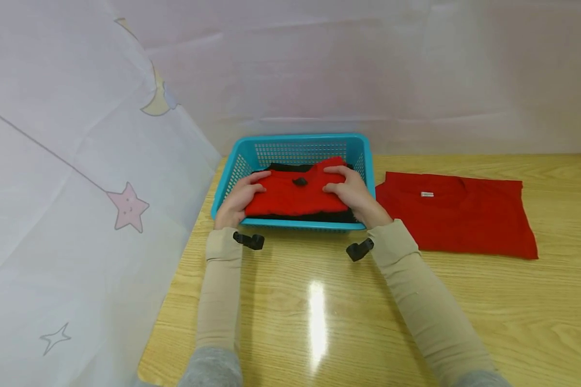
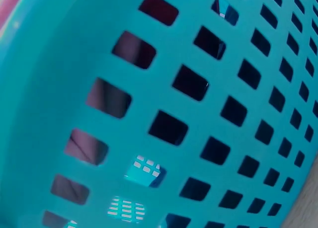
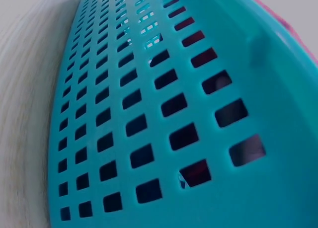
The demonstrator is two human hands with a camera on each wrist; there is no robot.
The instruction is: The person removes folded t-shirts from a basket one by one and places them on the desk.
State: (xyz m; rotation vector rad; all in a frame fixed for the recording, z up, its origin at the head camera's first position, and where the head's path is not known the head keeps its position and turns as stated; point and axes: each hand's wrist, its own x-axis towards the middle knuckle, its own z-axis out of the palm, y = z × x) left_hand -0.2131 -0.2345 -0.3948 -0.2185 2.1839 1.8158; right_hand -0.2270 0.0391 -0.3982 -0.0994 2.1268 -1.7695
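Note:
A folded red T-shirt (image 1: 290,194) with a dark neck label lies inside a blue plastic basket (image 1: 300,223), on top of black cloth (image 1: 321,217). My left hand (image 1: 237,199) grips its left end, thumb and a finger showing on top. At the opposite end my right hand (image 1: 354,194) holds the shirt in a similar way, inside the basket's right side. The other fingers are mostly hidden. Both wrist views are filled by the perforated basket wall (image 2: 54,84) (image 3: 268,114); bits of skin show through some holes.
Another red T-shirt (image 1: 469,220), folded flat with a white neck label, lies on the wooden table (image 1: 290,301) right of the basket. Pale printed cloth (image 1: 319,80) hangs behind the table and along its left side. Each wrist carries a small black camera (image 1: 249,241).

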